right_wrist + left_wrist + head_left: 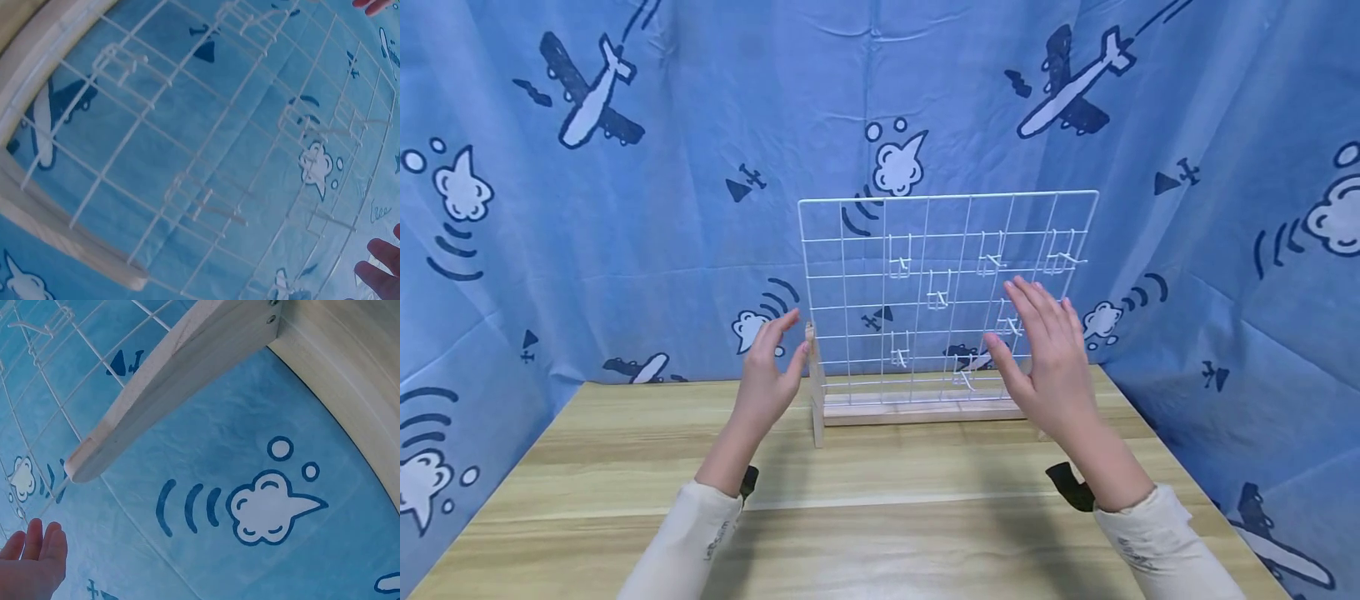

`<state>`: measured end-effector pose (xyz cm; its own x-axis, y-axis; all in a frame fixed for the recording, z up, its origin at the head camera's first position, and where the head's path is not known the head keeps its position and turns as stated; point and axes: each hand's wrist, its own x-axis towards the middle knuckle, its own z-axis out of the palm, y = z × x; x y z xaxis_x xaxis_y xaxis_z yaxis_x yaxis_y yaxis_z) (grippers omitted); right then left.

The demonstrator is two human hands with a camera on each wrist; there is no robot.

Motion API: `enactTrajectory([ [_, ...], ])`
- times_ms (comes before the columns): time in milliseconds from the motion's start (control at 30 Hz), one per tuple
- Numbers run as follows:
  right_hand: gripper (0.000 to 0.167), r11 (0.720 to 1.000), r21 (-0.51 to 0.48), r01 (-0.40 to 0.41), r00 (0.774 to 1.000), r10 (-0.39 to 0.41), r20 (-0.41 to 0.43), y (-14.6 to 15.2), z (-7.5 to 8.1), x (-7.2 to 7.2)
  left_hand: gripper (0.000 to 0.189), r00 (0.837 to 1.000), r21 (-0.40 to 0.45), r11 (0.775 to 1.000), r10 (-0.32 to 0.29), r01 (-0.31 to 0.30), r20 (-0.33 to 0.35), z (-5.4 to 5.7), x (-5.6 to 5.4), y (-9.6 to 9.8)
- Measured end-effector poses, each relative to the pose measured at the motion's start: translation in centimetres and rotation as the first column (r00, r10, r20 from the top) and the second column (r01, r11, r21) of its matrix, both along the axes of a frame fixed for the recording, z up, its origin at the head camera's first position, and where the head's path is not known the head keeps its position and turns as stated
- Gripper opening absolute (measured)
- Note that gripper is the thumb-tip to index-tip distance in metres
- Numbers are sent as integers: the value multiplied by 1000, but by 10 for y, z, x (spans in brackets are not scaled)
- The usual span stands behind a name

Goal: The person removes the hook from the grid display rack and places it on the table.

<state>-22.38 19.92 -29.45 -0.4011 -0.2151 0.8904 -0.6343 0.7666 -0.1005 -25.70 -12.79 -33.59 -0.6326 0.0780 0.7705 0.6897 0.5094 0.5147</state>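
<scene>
A white wire grid rack (947, 197) stands upright in a wooden base (917, 412) on the table. Several white wire hooks (937, 298) hang on its grid, spread from the upper right to the lower middle. My left hand (767, 371) is raised beside the left wooden post (817, 392), fingers extended and thumb apart, holding nothing. My right hand (1052, 362) is lifted in front of the rack's right side, palm facing inward, fingers straight and nothing in it. In the right wrist view the hooks (206, 206) jut out from the grid, with fingertips (375, 278) at the lower right.
The wood-grain table (865, 508) extends in front of the rack. A blue curtain (700, 208) printed with planes and clouds surrounds the back and sides. Dark straps (1070, 487) show at both wrists, near the light sleeves (1165, 542).
</scene>
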Motion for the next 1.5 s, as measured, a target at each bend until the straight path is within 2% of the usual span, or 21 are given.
enactTrajectory([
  [167,62,1000,0,25,999,-25,-23,6,10,-3,43,996,58,998,-34,29,85,5,-8,-3],
  [333,64,999,-32,21,999,-22,-48,10,19,-5,43,980,104,993,-76,58,182,10,-15,-7],
  [500,65,997,-70,10,997,-15,-72,14,30,-7,45,965,140,986,-121,90,231,12,-24,-11],
  [767,61,991,-129,44,996,-53,-65,27,41,-10,47,926,177,970,-216,167,309,14,-35,-13],
  [933,55,982,-185,41,997,-52,-54,33,47,-12,48,891,150,968,-243,200,384,29,-24,-8],
  [967,54,980,-195,44,997,-54,-46,35,49,-13,48,882,152,967,-250,205,398,31,-21,-8],
  [1000,53,976,-212,46,998,-53,-30,37,50,-13,48,875,158,965,-257,210,410,29,-24,-8],
  [1100,50,964,-261,59,998,-55,24,43,53,-14,48,857,183,958,-282,222,431,16,-37,-11],
  [1200,48,944,-318,90,992,-56,115,49,53,-14,49,848,200,954,-290,222,444,3,-52,-14],
  [1367,48,911,-382,156,965,-58,257,55,50,-17,48,842,197,957,-284,215,459,0,-55,-14],
  [1500,49,890,-419,179,944,-36,328,59,45,-22,49,827,208,955,-287,209,484,-3,-56,-14],
])
